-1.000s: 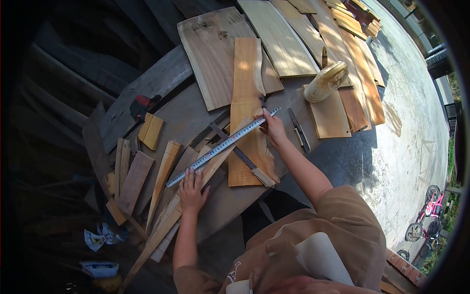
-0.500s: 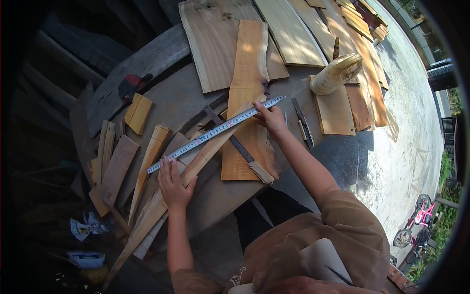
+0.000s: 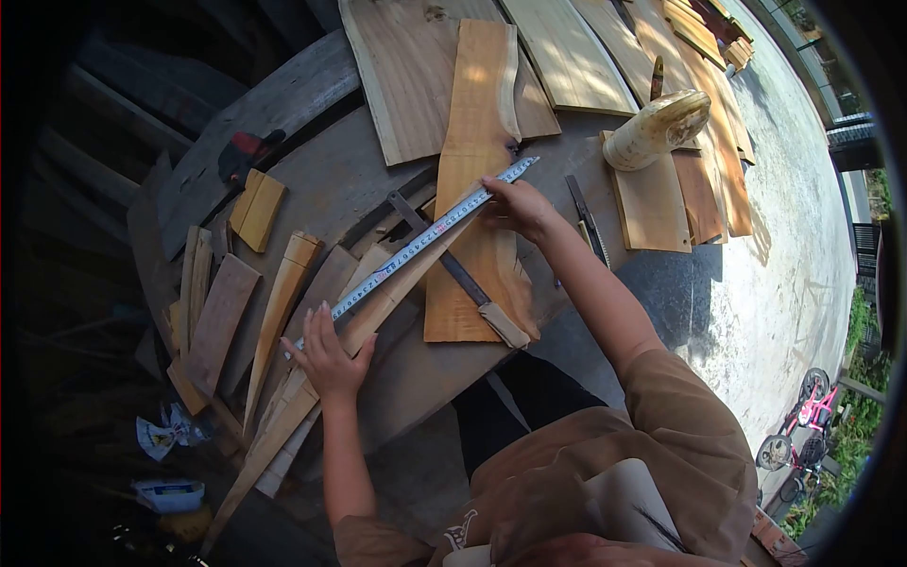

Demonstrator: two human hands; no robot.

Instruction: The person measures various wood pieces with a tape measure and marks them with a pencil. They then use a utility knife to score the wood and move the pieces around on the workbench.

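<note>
A white measuring tape strip [image 3: 413, 249] with black and red marks slants across the workbench, along a long curved strip of wood [image 3: 381, 309]. Near its upper end, my right hand [image 3: 520, 208] grips the tape, thumb and fingers closed at its edge. At the lower end my left hand [image 3: 329, 357] lies with fingers spread over the tape and the wood, hiding part of both. Beneath the tape, a bar tool with a wrapped handle [image 3: 463, 281] crosses a wavy-edged orange board [image 3: 477, 123].
Several wood offcuts [image 3: 223, 312] lie left of my left hand. Wide planks [image 3: 406, 90] cover the bench's far side. A pale bottle-like container [image 3: 652, 132] stands on boards at right, near a dark saw-like blade [image 3: 586, 219]. A pink bicycle [image 3: 812, 411] is on the ground.
The tape has turned to a steeper slant. My left hand has shifted slightly left and down, its fingers spreading wider. The right hand has moved a little up and left with the tape.
</note>
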